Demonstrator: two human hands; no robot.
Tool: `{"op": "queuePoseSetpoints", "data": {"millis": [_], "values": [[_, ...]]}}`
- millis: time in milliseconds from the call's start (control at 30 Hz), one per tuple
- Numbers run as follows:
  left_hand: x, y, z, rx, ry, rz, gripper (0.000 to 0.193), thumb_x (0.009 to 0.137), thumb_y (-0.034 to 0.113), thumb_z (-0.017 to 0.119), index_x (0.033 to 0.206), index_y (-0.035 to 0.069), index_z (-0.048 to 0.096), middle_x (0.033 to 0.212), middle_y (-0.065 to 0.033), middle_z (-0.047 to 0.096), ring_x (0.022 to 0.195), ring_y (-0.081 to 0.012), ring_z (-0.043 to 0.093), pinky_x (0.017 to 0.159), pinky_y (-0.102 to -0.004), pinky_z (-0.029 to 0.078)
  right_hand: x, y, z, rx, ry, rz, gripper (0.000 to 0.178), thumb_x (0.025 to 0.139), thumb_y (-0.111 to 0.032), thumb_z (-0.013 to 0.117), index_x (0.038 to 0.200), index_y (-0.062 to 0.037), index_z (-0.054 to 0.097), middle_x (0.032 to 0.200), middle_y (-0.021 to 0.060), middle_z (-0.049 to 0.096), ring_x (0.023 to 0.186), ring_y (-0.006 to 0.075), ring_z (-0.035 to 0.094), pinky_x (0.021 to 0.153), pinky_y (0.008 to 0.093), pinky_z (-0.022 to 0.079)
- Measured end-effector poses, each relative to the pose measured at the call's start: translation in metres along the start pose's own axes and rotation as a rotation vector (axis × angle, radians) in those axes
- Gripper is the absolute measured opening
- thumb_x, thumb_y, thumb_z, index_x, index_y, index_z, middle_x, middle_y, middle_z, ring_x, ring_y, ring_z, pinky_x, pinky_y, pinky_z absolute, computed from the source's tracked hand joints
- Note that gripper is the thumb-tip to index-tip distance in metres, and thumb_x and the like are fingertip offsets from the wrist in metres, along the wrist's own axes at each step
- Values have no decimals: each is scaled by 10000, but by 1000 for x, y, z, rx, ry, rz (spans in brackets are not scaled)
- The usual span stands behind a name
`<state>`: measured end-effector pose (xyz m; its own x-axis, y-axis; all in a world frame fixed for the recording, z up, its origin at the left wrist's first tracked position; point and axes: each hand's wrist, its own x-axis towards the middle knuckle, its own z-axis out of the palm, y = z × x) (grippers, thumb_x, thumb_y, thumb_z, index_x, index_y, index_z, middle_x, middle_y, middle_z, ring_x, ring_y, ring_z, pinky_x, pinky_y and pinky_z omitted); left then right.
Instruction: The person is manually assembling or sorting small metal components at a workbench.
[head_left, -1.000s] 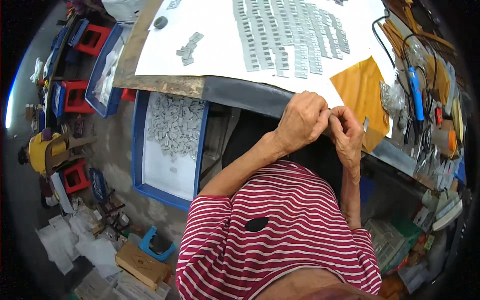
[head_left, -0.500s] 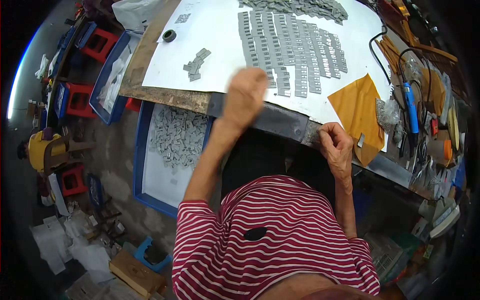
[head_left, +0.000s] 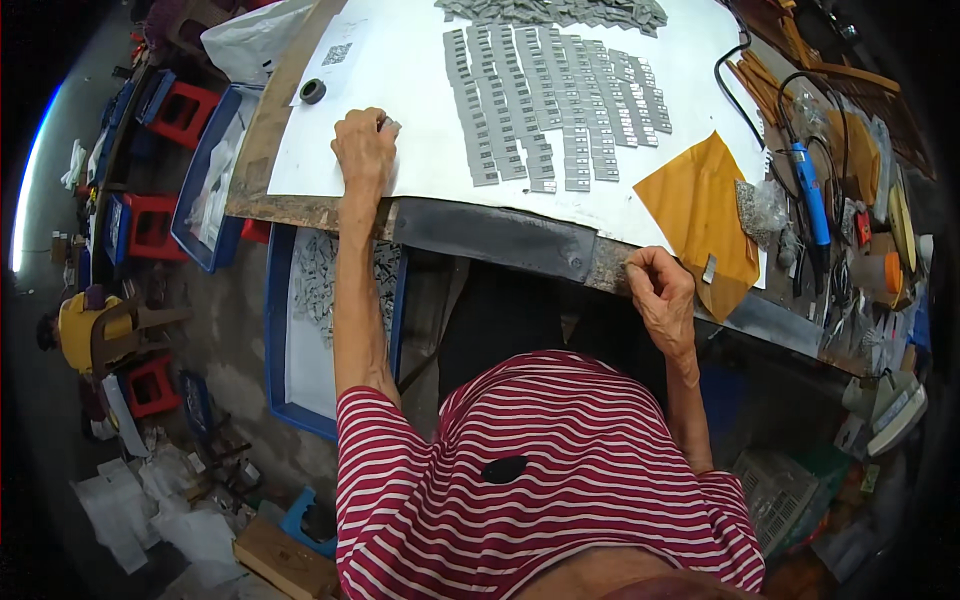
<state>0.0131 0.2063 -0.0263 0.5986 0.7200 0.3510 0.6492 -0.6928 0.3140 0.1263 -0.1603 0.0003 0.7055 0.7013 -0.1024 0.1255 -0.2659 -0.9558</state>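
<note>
My left hand [head_left: 364, 152] is on the white sheet [head_left: 420, 150] at the left of the table, its fingers curled down. A small flat grey piece [head_left: 391, 125] shows at its fingertips; whatever else lies under the palm is hidden. At the table's front edge, my right hand [head_left: 665, 298] is closed in a pinch, thumb against forefinger; what it holds, if anything, is too small to make out. Rows of overlapping flat grey pieces [head_left: 540, 100] with small rectangular windows lie between the hands and farther back. Behind them is a loose heap of grey pieces [head_left: 560, 12].
A roll of black tape [head_left: 312, 91] sits left of my left hand. Below the table's left side, a blue tray [head_left: 275, 340] holds many small pieces. Brown paper [head_left: 705, 220], a blue-handled tool [head_left: 811, 195] and cables lie at right. A person in yellow [head_left: 85, 330] sits far left.
My left hand has swung left from the front of the rows to the spot where a small group of grey pieces lay, now covered. My right hand stays pinched at the table edge.
</note>
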Motion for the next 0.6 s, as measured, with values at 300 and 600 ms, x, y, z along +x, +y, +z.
{"op": "queuePoseSetpoints", "data": {"millis": [300, 600], "values": [[-9, 8, -9, -225, -108, 21, 195, 656, 155, 686, 799, 32, 635, 795, -129, 616, 733, -269, 583, 671, -376, 470, 3, -1, 3, 9, -32, 32, 57, 826, -58, 549, 815, -3, 544, 644, -52, 455, 552, 20, 371, 495, 175, 320], [-2, 1, -15, -520, -258, -21, 137, 694, 101, 630, 773, -2, 590, 649, -62, 574, 594, -123, 497, 574, -249, 422, 1, 0, 2, 71, -73, 58, 60, 833, -61, 546, 816, -4, 546, 640, -59, 445, 559, 11, 366, 493, 166, 308]]}}
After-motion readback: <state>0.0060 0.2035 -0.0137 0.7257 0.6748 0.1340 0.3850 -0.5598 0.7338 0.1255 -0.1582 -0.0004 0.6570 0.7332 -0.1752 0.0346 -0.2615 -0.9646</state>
